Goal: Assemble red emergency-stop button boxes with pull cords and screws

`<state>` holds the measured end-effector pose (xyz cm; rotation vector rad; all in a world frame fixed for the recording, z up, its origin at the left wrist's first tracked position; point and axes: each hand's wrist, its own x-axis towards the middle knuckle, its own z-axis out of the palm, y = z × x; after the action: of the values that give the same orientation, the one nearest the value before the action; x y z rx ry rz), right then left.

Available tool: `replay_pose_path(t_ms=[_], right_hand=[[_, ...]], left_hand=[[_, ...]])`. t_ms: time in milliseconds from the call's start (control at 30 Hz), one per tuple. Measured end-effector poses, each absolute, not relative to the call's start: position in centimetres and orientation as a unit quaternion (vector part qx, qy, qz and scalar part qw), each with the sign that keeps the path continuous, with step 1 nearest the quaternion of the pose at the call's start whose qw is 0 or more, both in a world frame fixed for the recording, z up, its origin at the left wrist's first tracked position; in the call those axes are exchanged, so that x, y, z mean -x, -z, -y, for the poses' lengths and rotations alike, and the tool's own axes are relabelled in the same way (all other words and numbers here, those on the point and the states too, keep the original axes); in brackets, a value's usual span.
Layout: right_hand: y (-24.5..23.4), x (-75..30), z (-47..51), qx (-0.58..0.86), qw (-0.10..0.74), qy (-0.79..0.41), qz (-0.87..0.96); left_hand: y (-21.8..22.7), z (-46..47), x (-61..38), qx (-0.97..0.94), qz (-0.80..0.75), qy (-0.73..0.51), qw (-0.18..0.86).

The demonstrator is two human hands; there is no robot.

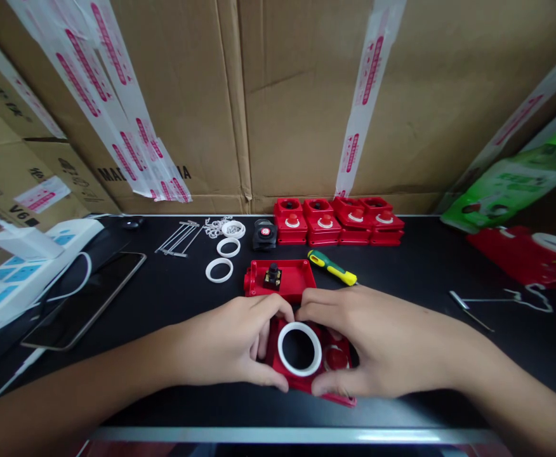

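Near the table's front edge, my left hand (230, 343) and my right hand (377, 339) are both closed around a red cover (299, 383). A white ring (283, 365) sits around the round dark opening in this cover. Beside the ring, partly under my right hand, is a round red button (336, 357). My fingers curl over the cover's far edge, and my thumbs press at its near side. Just beyond lies an open red box (297, 279) with a black switch block (273, 277) inside.
Several red boxes with buttons (324, 231) stand at the back. A green-yellow screwdriver (332, 267) lies behind my right hand. Loose white rings (208, 271), metal rods (177, 240) and a phone (87, 298) are leftward. A metal rod with chain (487, 300) lies right.
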<state>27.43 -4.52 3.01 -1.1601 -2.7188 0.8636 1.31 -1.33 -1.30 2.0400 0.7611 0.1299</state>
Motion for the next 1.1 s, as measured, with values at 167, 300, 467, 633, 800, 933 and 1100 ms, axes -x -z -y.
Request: replay_pose_path(t_ms=[167, 300, 467, 633, 800, 933, 1100], right_hand=[[-3.29, -27.16, 4.51, 0.38, 0.023, -0.279, 0.882], [-3.11, -27.1, 4.82, 0.381, 0.032, -0.286, 0.879], [-3.04, -27.16, 4.82, 0.381, 0.028, -0.275, 0.882], [-3.14, -27.24, 4.6, 0.382, 0.013, -0.261, 0.887], [-3.27, -27.25, 4.45, 0.377, 0.019, -0.265, 0.887], [-3.43, -27.17, 4.44, 0.376, 0.024, -0.276, 0.884], [-3.39, -27.12, 4.46, 0.378, 0.023, -0.293, 0.878]], left_hand=[[1.37, 1.28, -1.39, -0.827, -0.309, -0.057, 0.466], [1.13, 1.35, -1.47, -0.816, -0.319, -0.057, 0.478], [0.96, 1.37, -1.42, -0.813, -0.329, -0.05, 0.478], [1.06, 1.29, -1.42, -0.83, -0.312, -0.053, 0.46], [1.0, 1.25, -1.48, -0.822, -0.318, -0.052, 0.469], [0.99, 1.27, -1.52, -0.815, -0.324, -0.047, 0.478], [1.19, 1.27, -1.42, -0.813, -0.319, -0.056, 0.483]])
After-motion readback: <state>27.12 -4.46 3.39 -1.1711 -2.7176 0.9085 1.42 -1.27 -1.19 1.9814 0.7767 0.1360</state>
